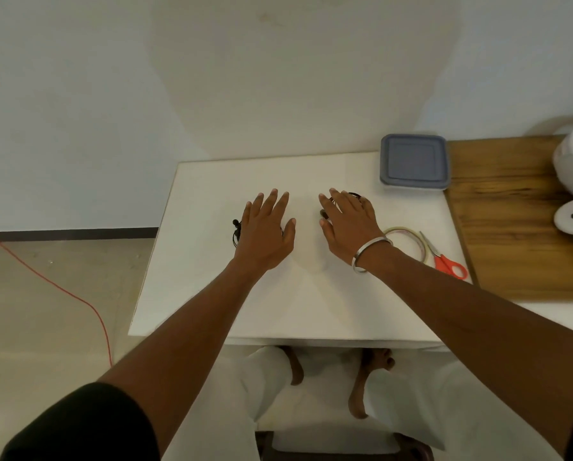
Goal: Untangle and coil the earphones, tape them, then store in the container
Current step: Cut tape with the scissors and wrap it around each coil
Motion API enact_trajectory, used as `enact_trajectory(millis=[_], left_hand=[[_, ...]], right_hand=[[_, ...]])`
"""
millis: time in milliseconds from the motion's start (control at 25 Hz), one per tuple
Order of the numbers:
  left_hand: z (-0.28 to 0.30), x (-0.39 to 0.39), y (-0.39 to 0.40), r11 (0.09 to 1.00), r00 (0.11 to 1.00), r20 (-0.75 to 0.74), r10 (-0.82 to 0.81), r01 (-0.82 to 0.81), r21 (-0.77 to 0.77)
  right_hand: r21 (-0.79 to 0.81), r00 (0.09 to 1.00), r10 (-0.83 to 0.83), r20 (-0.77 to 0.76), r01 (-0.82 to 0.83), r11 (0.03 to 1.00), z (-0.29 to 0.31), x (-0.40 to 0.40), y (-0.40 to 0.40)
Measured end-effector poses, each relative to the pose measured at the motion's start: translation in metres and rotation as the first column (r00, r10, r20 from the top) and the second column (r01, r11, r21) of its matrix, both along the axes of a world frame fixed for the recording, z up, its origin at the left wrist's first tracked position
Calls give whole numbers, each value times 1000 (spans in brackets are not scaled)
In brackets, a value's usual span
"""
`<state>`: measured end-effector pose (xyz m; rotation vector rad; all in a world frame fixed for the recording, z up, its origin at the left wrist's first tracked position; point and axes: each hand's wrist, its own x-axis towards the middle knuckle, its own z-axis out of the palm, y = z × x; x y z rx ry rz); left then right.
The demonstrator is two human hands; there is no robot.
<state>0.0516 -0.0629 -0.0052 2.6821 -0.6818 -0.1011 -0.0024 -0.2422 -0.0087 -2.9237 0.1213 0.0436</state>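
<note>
Resting flat on the white counter (212,294), the left hand (266,227) and right hand (348,224) lie with fingers straight, each covering a dark tangle of earphones (235,231). Behind sits the lidded container (414,161); tape (408,239) and scissors (444,261) lie just right.

A plain white wall (112,78) rises behind a white surface (311,301). On the right lies a wooden board (511,234). On the left, a pale glossy floor (45,311) meets a dark skirting strip (72,232), and a red cable (79,299) runs across it
</note>
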Motion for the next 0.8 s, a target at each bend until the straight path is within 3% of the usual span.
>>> enact_trajectory(millis=[800], left_hand=[[3,-78,-120,967,967,-38,-253,252,-20]], right_hand=[[-13,977,-204,-58,204,979,5,-89,-106]])
